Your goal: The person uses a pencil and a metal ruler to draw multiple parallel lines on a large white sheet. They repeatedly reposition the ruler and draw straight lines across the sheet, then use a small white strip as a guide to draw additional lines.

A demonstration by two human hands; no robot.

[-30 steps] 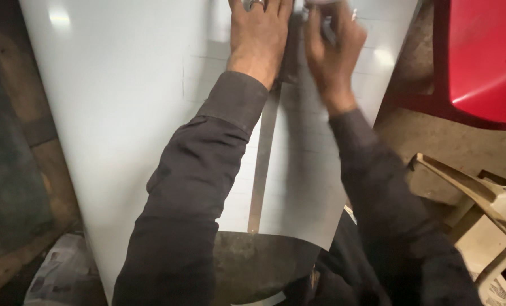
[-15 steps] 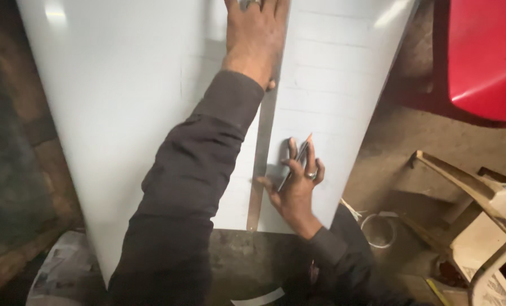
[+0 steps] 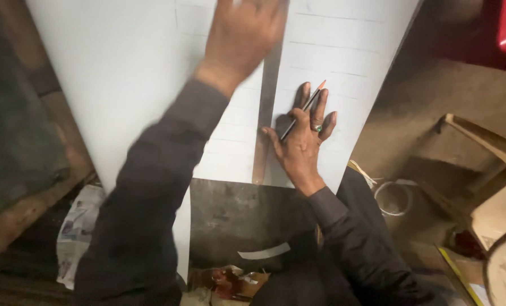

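Hands apart on white sheet (image 3: 122, 68). Left hand (image 3: 241, 34), top centre, blurred, lies flat on metal ruler (image 3: 267, 113). Right hand (image 3: 304, 133), mid-frame, fingers spread, pencil (image 3: 303, 110) between them.

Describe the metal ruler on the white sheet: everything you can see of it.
The metal ruler is a long, flat, dull grey strip lying lengthwise on the white sheet, its near end close to the sheet's edge. The left hand covers its far end; the right hand, holding a pencil, lies flat beside its right edge.
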